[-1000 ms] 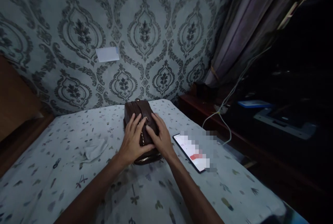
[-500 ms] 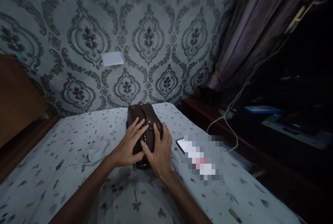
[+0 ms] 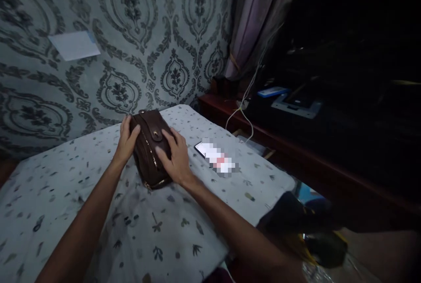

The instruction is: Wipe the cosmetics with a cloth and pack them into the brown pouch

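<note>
A dark brown leather handbag (image 3: 150,147) with gold zips and a strap fastened by a gold stud lies on the patterned bedsheet. My left hand (image 3: 126,140) grips its left side near the far end, thumb on top and fingertips over the edge. Across from it, my right hand (image 3: 176,157) clasps the right side, with the thumb on the upper face beside the zip. The fingers' undersides are hidden against the leather. To the right of my right hand lies a phone (image 3: 207,153) with a lit, partly blurred screen.
Patterned wallpaper (image 3: 128,46) rises behind the bed, with a white paper (image 3: 75,45) on it. On the right are a dark red wooden ledge (image 3: 213,103), a white cable (image 3: 246,92) and a blue item (image 3: 272,92). Beyond the bed's right edge sits a dark object (image 3: 286,213).
My view has swung right and down. My left hand has shifted from the bag's near top to its far left side; my right hand stays on the right side, its fingers lower.
</note>
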`<state>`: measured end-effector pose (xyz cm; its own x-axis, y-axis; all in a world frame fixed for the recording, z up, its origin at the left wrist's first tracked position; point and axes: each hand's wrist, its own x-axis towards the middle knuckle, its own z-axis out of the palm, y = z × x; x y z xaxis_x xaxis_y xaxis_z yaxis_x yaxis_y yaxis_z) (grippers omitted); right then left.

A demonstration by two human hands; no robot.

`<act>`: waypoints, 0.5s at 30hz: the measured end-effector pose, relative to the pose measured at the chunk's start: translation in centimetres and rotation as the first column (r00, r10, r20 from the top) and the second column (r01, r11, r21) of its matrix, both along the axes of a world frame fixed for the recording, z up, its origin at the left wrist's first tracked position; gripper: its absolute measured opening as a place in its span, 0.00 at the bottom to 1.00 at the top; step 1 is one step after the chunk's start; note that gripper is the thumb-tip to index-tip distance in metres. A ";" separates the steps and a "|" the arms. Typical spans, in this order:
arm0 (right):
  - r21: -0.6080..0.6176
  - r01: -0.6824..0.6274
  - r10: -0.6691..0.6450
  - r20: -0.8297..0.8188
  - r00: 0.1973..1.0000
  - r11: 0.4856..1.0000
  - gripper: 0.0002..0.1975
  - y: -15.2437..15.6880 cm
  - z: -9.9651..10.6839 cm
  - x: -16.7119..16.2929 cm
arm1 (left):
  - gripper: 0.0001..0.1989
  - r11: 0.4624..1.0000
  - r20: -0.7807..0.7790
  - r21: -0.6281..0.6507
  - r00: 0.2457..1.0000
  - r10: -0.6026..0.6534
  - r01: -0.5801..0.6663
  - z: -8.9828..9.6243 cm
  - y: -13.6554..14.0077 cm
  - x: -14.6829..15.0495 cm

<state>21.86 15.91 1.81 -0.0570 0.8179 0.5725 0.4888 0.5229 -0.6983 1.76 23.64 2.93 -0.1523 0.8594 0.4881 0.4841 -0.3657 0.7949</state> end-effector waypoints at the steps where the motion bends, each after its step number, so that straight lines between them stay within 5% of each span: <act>1: -0.028 -0.053 0.051 -0.053 0.997 0.998 0.30 0.5 0.3 0.4 | 0.35 1.000 0.016 0.007 1.000 0.004 -0.005 -0.1 -0.1 0.1; 8: -0.322 -0.393 0.286 -0.334 0.898 0.861 0.35 8.7 1.7 1.1 | 0.32 0.999 0.106 -0.016 0.993 0.046 -0.045 0.0 0.0 0.5; 11: -0.397 -0.433 0.300 -0.353 0.886 0.810 0.36 12.8 2.3 -0.2 | 0.29 0.999 0.138 -0.018 0.989 0.046 -0.044 0.2 0.5 0.7; 15: -0.401 -0.423 0.313 -0.313 0.897 0.812 0.35 17.1 2.7 -2.1 | 0.25 0.998 0.193 -0.010 0.980 0.056 -0.055 0.1 1.4 0.9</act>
